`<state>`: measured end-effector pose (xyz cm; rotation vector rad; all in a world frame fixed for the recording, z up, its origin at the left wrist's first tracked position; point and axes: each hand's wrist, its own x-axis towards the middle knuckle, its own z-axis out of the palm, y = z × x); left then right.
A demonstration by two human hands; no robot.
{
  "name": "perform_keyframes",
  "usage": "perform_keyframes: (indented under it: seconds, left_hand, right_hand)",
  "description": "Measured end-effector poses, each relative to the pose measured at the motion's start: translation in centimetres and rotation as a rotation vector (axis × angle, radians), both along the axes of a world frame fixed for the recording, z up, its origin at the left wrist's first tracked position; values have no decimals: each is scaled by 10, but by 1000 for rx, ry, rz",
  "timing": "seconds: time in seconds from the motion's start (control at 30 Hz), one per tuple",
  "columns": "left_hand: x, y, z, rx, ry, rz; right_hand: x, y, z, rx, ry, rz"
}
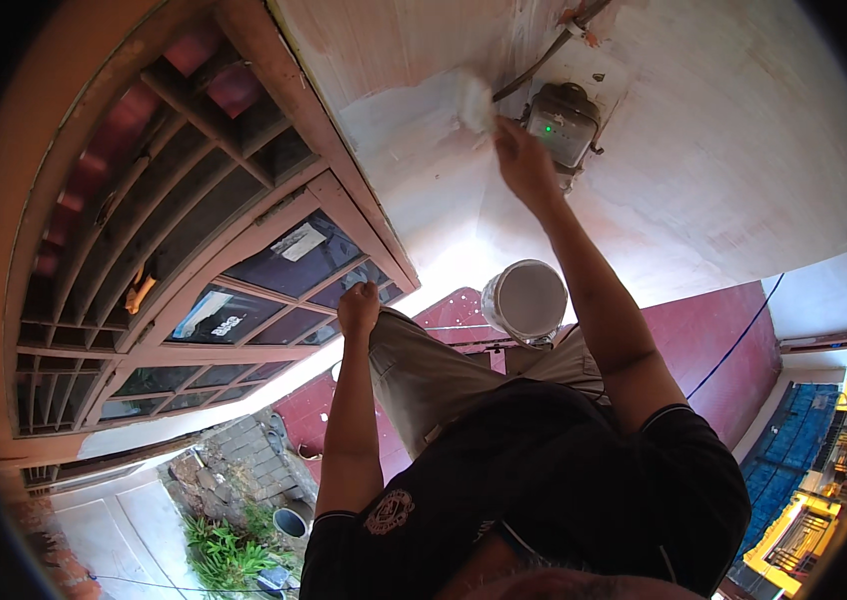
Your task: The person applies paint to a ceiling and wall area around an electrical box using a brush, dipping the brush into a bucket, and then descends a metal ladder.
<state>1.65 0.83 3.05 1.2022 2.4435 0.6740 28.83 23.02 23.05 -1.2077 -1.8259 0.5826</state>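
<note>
Reaching up along the patchy whitish plastered wall [724,130], the person's right hand [526,158] is clamped on a whitish hand tool [475,101]. The tool is blurred, so I cannot tell its exact kind, nor whether its end touches the plaster. It is at the upper middle of my sight, to the left of a grey box-shaped meter [562,130] with a small green light. A dark cable [544,68] runs on the wall just beside them.

The left hand [359,308] is lower, near the pinkish-brown wooden window frame [314,190] with dark glass panes. Its fingers are curled together like a fist; if something small is inside, I cannot tell.

Between the two arms, I see a round white plastic bucket [527,300], close to the knees of the beige trousers [434,370]. Below is a dark red floor [714,335], with a thin blue cord [744,350] crossing over it at the right. At the lower left, green leafy plants [224,545] grow near a grey round container [290,522].
</note>
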Motion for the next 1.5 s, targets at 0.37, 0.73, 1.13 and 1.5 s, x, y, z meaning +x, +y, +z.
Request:
perform_keyframes:
  seconds: [0.37, 0.73, 1.13, 1.5]
  left_hand:
    - [1, 1, -2, -14, -1, -15]
    - [-2, 2, -5, 14, -2, -16]
    - [0, 4, -2, -46, -2, 2]
    - [-7, 0, -6, -6, -16, 10]
  right_hand:
    - [-75, -73, -14, 59, 113, 174]
    - [-28, -25, -54, 72, 38, 91]
    - [-85, -85, -86, 71, 137, 187]
    - [-39, -30, -121, -65, 5, 71]
